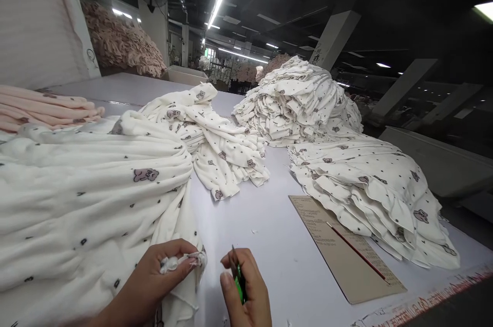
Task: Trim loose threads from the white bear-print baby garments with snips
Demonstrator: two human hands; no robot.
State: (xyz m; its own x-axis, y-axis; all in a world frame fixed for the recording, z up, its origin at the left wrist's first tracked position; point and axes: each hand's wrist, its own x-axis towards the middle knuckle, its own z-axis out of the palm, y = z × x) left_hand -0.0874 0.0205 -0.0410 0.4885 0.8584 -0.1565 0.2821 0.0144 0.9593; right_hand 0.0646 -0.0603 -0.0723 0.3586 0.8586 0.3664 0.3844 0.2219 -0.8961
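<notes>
My left hand (148, 278) is closed, thumb and fingers pinching a bunched edge of the white printed fabric (77, 198). That fabric lies in long folds over the left of the table and has small bears and dots on it. A crumpled white bit (171, 264) shows inside the left palm; whether it belongs to the same cloth I cannot tell. Just to the right, my right hand (250, 296) is wrapped round small thread snips (239, 278) with a green handle. Their dark blade points up, apart from the pinched edge.
Stacks of the same fabric stand at the back (296, 101) and right (370, 178). A brown card (331, 250) with a dark red pencil (358, 252) lies at right. Pink cloth (42, 106) is at far left. Lint dots the white table (269, 224).
</notes>
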